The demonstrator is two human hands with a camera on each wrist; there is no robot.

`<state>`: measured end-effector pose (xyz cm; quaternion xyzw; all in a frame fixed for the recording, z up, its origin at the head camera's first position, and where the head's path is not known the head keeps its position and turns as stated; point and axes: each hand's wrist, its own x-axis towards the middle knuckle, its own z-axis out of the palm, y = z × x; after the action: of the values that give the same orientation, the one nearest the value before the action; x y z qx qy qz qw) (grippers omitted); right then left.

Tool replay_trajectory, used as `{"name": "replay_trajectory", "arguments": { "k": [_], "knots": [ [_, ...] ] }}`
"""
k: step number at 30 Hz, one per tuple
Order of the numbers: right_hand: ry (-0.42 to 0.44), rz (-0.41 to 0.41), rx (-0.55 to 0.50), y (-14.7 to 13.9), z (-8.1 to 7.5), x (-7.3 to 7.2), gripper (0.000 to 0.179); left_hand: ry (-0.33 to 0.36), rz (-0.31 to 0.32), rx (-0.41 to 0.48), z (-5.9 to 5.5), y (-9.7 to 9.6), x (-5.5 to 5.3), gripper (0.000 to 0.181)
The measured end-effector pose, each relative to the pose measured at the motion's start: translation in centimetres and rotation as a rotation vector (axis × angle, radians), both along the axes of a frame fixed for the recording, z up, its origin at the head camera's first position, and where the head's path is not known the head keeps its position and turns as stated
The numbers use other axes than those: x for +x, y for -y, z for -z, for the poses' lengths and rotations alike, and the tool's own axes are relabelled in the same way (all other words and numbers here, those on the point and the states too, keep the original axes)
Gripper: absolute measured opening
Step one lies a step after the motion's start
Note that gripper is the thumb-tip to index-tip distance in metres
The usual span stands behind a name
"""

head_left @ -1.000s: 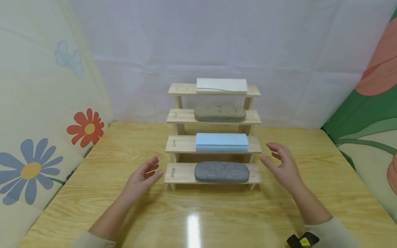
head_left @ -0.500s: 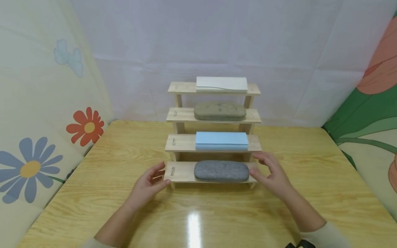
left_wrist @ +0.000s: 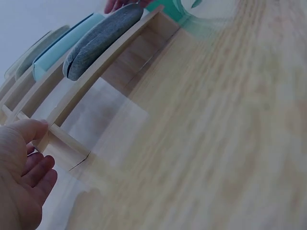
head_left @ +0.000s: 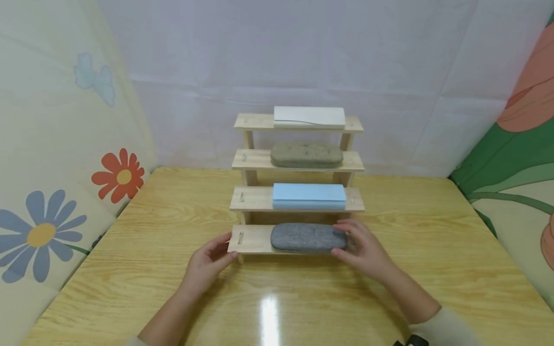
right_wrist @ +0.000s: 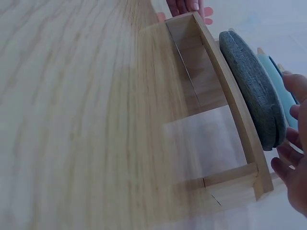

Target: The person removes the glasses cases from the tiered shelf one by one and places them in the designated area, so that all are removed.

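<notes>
Left hand [head_left: 202,271] pinches left end of rack [head_left: 255,240], right hand [head_left: 367,252] curls round right end of grey case [head_left: 303,237]; best brace rack firmly, squeeze case evenly.

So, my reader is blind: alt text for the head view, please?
A person's right hand curves around the right end of a gray case on the lowest step of a wooden rack; the left hand grips that step's left end. Above, one per step, sit a blue case, a brown case and a white case.
</notes>
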<state>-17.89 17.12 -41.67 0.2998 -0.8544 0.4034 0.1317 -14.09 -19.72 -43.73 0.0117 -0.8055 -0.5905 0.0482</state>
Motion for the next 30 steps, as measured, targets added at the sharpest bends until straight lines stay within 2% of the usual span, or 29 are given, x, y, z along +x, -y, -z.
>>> {"name": "replay_trajectory", "arguments": {
  "k": [5,8,19,26,30],
  "knots": [
    [-0.020,-0.024,0.001,0.7,0.3,-0.4,0.051,0.013,-0.051,-0.005,0.2,-0.2,0.1,0.046],
    [0.002,-0.037,0.017,1.0,0.3,-0.6,0.051,0.007,-0.066,0.003,0.3,-0.3,0.1,0.045],
    [0.084,-0.028,0.098,2.3,-0.3,-0.7,0.056,0.020,-0.064,0.034,0.3,-0.2,0.2,0.045],
    [0.098,0.001,0.198,2.8,-0.5,-0.7,0.066,0.032,-0.056,0.052,0.4,-0.2,0.2,0.046],
    [0.100,0.010,0.201,3.0,-0.4,-0.9,0.066,0.035,-0.061,0.041,0.4,-0.2,0.1,0.046]
  ]
}}
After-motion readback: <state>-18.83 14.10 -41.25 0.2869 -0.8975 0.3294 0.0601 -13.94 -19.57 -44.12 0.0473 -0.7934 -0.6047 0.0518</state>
